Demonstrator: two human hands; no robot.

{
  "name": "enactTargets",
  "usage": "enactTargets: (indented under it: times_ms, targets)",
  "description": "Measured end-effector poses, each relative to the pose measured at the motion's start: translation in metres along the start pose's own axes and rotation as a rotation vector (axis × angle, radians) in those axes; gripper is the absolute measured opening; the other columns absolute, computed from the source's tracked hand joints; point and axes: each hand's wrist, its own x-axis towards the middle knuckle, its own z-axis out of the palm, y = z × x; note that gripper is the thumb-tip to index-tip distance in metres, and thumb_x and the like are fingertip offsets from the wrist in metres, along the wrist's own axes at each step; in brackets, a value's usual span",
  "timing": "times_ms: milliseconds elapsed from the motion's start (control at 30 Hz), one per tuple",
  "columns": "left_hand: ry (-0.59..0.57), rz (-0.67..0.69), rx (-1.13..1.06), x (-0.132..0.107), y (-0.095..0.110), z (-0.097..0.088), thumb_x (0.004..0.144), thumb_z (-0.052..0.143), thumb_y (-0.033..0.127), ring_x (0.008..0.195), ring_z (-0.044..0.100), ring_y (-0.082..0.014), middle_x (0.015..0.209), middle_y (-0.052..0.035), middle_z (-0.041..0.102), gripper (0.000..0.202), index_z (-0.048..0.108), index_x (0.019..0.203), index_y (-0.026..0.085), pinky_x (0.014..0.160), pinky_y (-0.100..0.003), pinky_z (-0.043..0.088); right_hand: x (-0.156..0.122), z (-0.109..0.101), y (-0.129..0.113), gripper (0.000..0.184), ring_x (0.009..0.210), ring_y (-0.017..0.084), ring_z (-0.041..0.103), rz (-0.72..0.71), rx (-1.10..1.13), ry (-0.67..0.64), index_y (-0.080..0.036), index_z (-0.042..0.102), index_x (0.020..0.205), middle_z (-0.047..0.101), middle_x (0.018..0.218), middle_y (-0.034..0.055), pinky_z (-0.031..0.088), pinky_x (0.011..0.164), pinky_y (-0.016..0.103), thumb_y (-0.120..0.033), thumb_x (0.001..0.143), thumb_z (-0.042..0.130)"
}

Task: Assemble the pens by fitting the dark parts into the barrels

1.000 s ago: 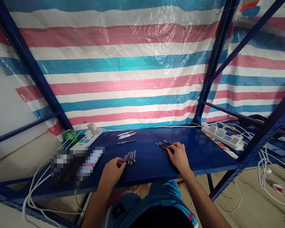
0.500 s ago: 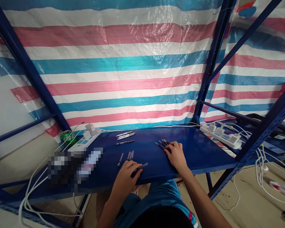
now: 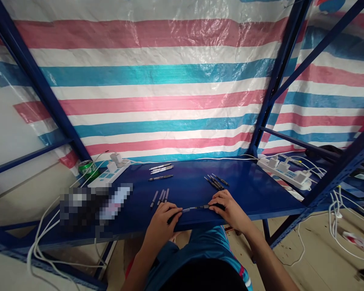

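Observation:
My left hand (image 3: 165,220) pinches a dark pen barrel (image 3: 182,211) near the front edge of the blue shelf (image 3: 255,194). My right hand (image 3: 229,208) pinches a slim dark pen part (image 3: 204,207), and the two pieces meet tip to tip between the hands. Three pen barrels (image 3: 160,197) lie just left of my left hand. A bunch of dark pen parts (image 3: 216,181) lies beyond my right hand. Three finished pens (image 3: 160,169) lie farther back.
A white power strip (image 3: 109,176) and a green can (image 3: 86,166) sit at the shelf's back left, a second power strip (image 3: 286,173) with plugs at the right. Blue frame posts stand on both sides. White cables hang off the left edge and trail on the floor.
My left hand took one barrel from the row and moved right. My right hand left the bunch with a part and came toward the front, meeting the left hand.

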Motion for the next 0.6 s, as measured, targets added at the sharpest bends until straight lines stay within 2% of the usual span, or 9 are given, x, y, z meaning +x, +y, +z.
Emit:
enactTargets:
  times_ms: [167, 267, 367, 500, 600]
  targets:
    - [-0.004, 0.001, 0.001, -0.001, 0.0, 0.001, 0.106, 0.054, 0.038, 0.106, 0.068, -0.0254, 0.11, -0.0056, 0.075, 0.029, 0.081, 0.115, 0.031, 0.094, -0.042, 0.061, 0.006, 0.003, -0.008, 0.022, 0.116, 0.03, 0.059, -0.041, 0.01, 0.0, -0.029, 0.078, 0.112, 0.071, 0.115, 0.0104, 0.052, 0.1, 0.047, -0.042, 0.105, 0.062]
    - [-0.007, 0.02, -0.049, 0.001, 0.003, 0.0, 0.105, 0.055, 0.039, 0.109, 0.068, -0.0267, 0.109, -0.0056, 0.076, 0.028, 0.082, 0.112, 0.032, 0.096, -0.043, 0.06, 0.01, 0.007, -0.016, 0.022, 0.113, 0.029, 0.062, -0.066, 0.097, -0.017, -0.028, 0.078, 0.109, 0.073, 0.112, 0.0097, 0.053, 0.098, 0.045, -0.042, 0.105, 0.062]
    - [0.01, -0.03, -0.159, 0.005, 0.008, -0.002, 0.104, 0.058, 0.041, 0.109, 0.07, -0.027, 0.112, -0.006, 0.076, 0.027, 0.082, 0.111, 0.033, 0.095, -0.041, 0.06, 0.018, 0.013, -0.025, 0.024, 0.1, 0.026, 0.066, -0.044, 0.27, -0.018, -0.027, 0.078, 0.105, 0.073, 0.107, 0.0083, 0.055, 0.089, 0.039, -0.047, 0.102, 0.066]
    - [0.106, -0.206, -0.37, 0.014, 0.011, -0.003, 0.096, 0.069, 0.046, 0.102, 0.074, -0.0261, 0.113, -0.0058, 0.077, 0.022, 0.083, 0.104, 0.031, 0.087, -0.036, 0.063, 0.032, 0.029, -0.032, 0.032, 0.078, 0.019, 0.066, 0.038, 0.626, 0.102, -0.024, 0.077, 0.097, 0.072, 0.107, 0.0065, 0.056, 0.071, 0.033, -0.055, 0.088, 0.08]
    - [0.152, -0.258, -0.458, 0.018, 0.008, 0.0, 0.091, 0.076, 0.047, 0.102, 0.075, -0.0268, 0.112, -0.006, 0.078, 0.022, 0.082, 0.102, 0.029, 0.087, -0.035, 0.064, 0.039, 0.04, -0.035, 0.037, 0.066, 0.016, 0.063, 0.128, 0.803, 0.171, -0.021, 0.074, 0.093, 0.073, 0.088, 0.0041, 0.053, 0.06, 0.03, -0.056, 0.085, 0.083]
